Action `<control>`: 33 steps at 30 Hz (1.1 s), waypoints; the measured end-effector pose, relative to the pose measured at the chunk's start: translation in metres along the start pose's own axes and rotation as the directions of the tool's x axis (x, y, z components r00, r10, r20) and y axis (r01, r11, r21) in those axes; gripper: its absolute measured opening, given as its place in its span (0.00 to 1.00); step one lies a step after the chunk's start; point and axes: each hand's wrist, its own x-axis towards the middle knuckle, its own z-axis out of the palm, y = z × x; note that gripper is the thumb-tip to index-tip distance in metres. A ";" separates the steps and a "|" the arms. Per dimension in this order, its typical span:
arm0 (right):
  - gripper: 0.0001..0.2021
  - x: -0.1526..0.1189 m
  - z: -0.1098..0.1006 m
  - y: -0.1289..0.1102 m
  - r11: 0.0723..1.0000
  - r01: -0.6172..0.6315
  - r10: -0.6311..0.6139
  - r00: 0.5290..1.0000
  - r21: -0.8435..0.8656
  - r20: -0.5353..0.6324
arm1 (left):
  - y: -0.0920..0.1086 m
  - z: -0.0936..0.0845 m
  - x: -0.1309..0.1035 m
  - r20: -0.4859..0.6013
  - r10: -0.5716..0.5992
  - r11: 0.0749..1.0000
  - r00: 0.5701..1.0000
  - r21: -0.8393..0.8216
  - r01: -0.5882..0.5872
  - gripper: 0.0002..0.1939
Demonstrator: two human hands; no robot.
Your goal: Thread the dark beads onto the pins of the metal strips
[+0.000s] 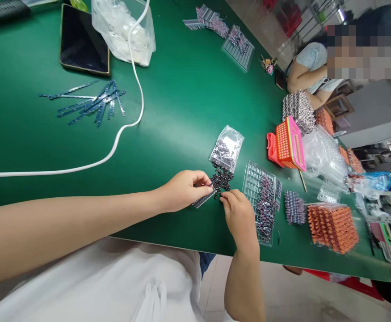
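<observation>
A heap of small dark pieces [222, 180] lies on the green table, spilling from a clear plastic bag [228, 145]. On the heap's left, my left hand [187, 190] is closed, its thumb and forefinger pinching something thin and dark that is too small to name. Beneath those fingers lies a narrow strip with rows of small parts [203, 200], partly covered by the hand. My right hand [241, 217] is at the heap's near edge, thumb and forefinger pinched together; what is between them cannot be made out. Right beside it is a clear compartment tray [251, 181] filled partly with thin purple-grey parts [265, 208].
Orange stacked parts [332, 226] and an orange-pink basket [291, 143] stand to the right. A white cable [116, 143] crosses the left side, near blue strips [94, 103] and a dark tablet [84, 40]. Another person [311, 62] sits at the far right edge.
</observation>
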 end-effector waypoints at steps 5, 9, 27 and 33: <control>0.10 0.004 0.002 0.005 0.999 0.010 -0.010 1.000 0.053 -0.005 | 0.001 0.000 -0.001 0.015 0.029 0.999 0.999 0.029 -0.029 0.10; 0.07 -0.002 0.009 0.001 0.994 -0.003 0.014 0.995 0.107 -0.102 | 0.001 0.002 -0.004 0.050 0.032 0.998 0.998 0.057 -0.035 0.10; 0.08 -0.024 0.016 -0.039 0.926 0.102 0.149 0.788 0.365 -0.598 | 0.003 0.012 -0.026 0.170 0.302 0.952 0.938 0.000 -0.306 0.03; 0.07 -0.024 0.023 -0.042 0.912 0.069 0.234 0.723 0.405 -0.650 | 0.001 0.014 -0.026 0.158 0.242 0.963 0.957 -0.156 -0.217 0.05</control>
